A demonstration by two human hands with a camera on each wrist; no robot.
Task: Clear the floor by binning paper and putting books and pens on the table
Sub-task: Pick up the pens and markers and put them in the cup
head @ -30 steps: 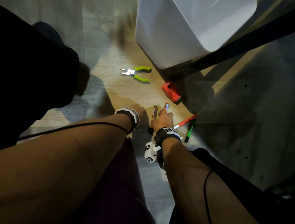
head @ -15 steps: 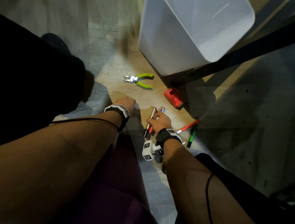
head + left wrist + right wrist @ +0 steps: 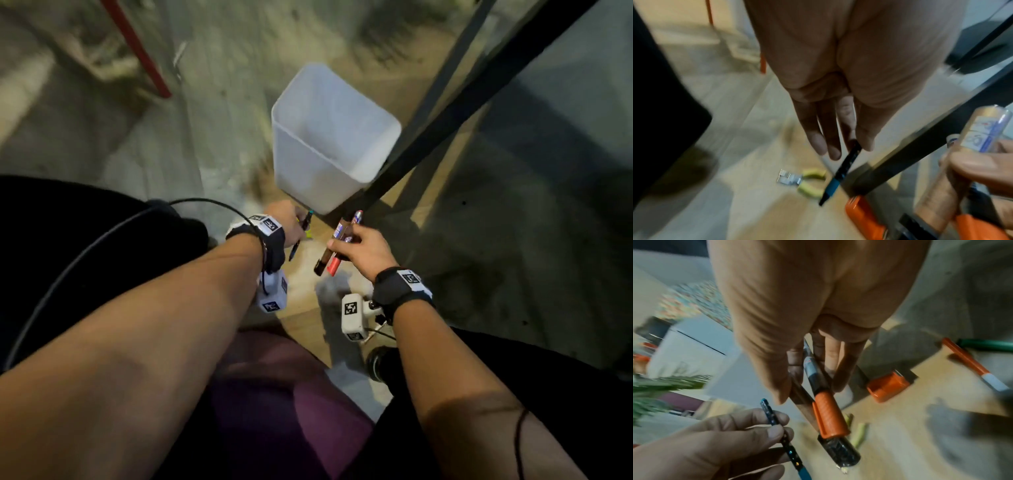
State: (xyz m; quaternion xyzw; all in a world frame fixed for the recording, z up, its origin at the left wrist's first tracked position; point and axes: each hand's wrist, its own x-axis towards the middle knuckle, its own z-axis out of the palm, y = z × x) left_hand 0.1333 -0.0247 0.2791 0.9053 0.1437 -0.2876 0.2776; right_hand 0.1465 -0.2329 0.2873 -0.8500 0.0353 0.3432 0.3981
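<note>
Wooden floor (image 3: 301, 318) with white bin (image 3: 329, 144); left hand (image 3: 286, 219) pinches a thin pen (image 3: 301, 233), right hand (image 3: 366, 250) grips two markers (image 3: 334, 253).

Green-handled pliers (image 3: 801, 182) on the wooden floor, orange tape dispenser (image 3: 888, 387) nearby — black metal table leg (image 3: 455, 113) slanting above.

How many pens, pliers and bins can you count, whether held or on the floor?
Pens: 5, black pen in left hand, orange-capped pen and brown pen in right hand, orange-and-white pen and green pen on floor
Pliers: 1
Bin: 1
Total: 7
</note>
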